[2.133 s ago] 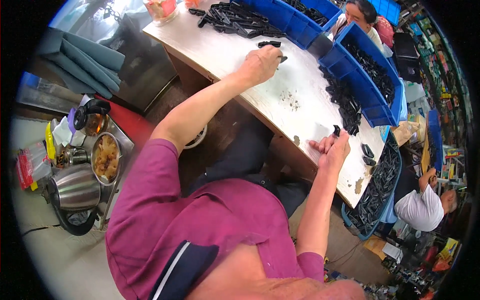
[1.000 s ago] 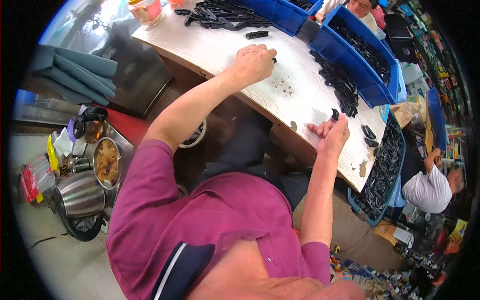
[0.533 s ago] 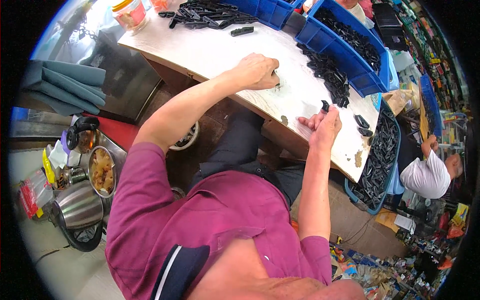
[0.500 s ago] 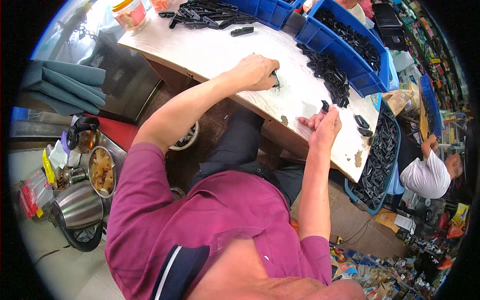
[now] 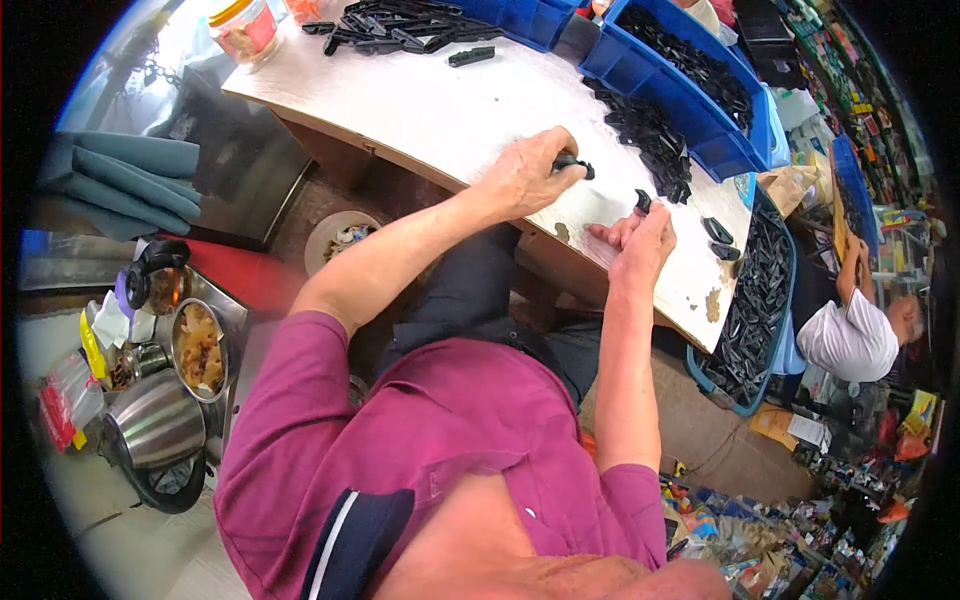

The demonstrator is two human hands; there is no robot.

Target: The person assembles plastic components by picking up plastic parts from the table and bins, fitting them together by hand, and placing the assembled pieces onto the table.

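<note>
My left hand is closed above the white table, its fingers wrapped round a small black plastic part whose end sticks out toward the right. Lower and to the right, my right hand pinches another black part, a curved plastic piece, between thumb and fingers. The two pieces are apart. Beyond my hands lies a heap of loose black parts. Two single dark parts, one of them an oval piece, lie by the table's right edge. My fingers hide most of both held pieces.
Blue bins of black parts stand at the far side. A blue tub full of them stands right of the table. More parts and a jar sit far left. Another person works at the right.
My left hand has moved right, toward my right hand, and the part in it now shows more. My right hand has barely moved and keeps its piece.
</note>
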